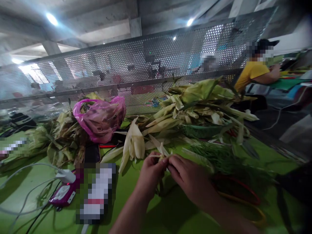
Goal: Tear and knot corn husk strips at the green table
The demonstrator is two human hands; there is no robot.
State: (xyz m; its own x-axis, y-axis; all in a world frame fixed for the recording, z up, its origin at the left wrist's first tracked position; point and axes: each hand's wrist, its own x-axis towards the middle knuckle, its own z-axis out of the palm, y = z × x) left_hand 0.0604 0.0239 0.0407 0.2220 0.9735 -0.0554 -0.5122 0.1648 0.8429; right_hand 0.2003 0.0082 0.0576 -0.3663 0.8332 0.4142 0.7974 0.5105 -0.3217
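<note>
Pale corn husk strips meet in a small knot-like bundle between my two hands, their ends poking up and to the left. My left hand pinches the bundle between thumb and fingers. From the other side, my right hand has its fingertips closed on the same husk strips, touching the left thumb. Something thin and dark hangs below the hands, too dim to make out. Just beyond my left hand lies a loose folded corn husk.
A heap of corn husks fills a green basket at the back. A pink plastic bag stands left of centre. A purple power strip with cables and a blurred phone lie left. Green strands and coloured hoops lie right. A person sits beyond.
</note>
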